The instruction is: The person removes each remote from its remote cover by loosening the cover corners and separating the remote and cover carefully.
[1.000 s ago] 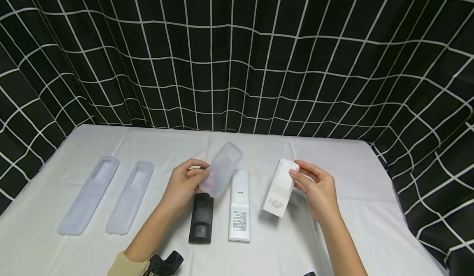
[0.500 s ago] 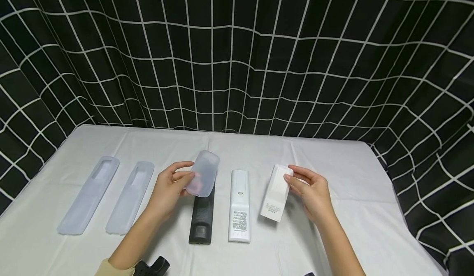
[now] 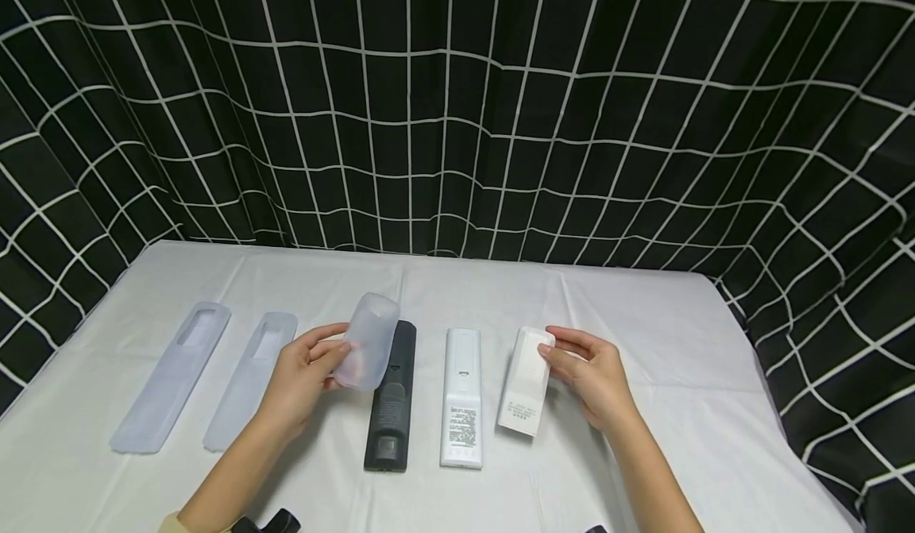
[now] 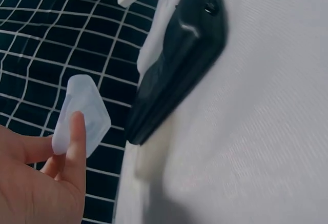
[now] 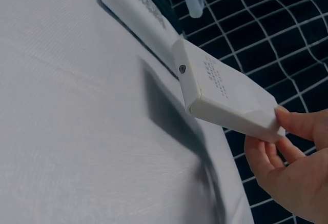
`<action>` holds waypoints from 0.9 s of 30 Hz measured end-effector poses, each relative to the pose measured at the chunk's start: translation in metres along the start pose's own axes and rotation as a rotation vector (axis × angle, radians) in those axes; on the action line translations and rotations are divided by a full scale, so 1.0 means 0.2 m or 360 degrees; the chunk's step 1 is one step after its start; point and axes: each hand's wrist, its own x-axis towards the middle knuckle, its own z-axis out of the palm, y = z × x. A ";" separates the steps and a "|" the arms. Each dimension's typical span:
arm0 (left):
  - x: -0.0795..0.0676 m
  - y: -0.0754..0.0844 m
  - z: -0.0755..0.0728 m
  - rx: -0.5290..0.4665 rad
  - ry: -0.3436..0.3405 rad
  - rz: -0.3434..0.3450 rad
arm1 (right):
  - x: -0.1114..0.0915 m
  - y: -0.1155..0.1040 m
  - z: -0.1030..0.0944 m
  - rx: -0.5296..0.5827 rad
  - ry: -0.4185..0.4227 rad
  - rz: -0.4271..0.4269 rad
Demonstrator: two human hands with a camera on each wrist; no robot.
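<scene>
My left hand (image 3: 299, 382) pinches a short translucent remote cover (image 3: 368, 342) by its left side, holding it up so that it overlaps the upper part of a black remote (image 3: 389, 422). In the left wrist view, the thumb and fingers lie on either side of this cover (image 4: 87, 106). My right hand (image 3: 592, 376) grips a short white remote (image 3: 525, 386) at its far end. The right wrist view shows this remote (image 5: 230, 90) tilted above the cloth, its shadow beneath, small print on its face. A longer white remote (image 3: 462, 398) lies face down between both hands.
Two longer translucent covers, the outer one (image 3: 171, 378) and the inner one (image 3: 250, 382), lie at the left of the table. White cloth (image 3: 643, 303) covers the table. A black curtain with white grid lines (image 3: 457, 120) hangs behind and at both sides.
My left hand has moved left with the cover, baring more of the black remote. The right hand has shifted slightly left and nearer to me with the short white remote.
</scene>
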 end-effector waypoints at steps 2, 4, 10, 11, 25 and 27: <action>-0.01 -0.01 -0.02 0.0022 -0.0006 -0.0022 | 0.00 0.01 0.00 -0.0001 -0.0006 -0.0002; -0.01 -0.01 -0.04 0.0033 -0.0009 -0.0045 | 0.01 0.02 0.00 0.0002 -0.0009 -0.0001; -0.03 -0.04 -0.08 0.0024 -0.0028 -0.0108 | 0.02 0.04 0.01 -0.0015 -0.0038 0.0028; -0.04 -0.05 -0.09 0.0024 -0.0028 -0.0119 | 0.02 0.04 0.01 -0.0025 -0.0042 0.0033; -0.09 -0.12 -0.17 0.0021 -0.0014 -0.0285 | 0.05 0.07 0.01 -0.0253 -0.0106 0.0030; -0.09 -0.12 -0.17 0.0023 -0.0019 -0.0291 | 0.05 0.07 0.00 -0.0274 -0.0112 0.0029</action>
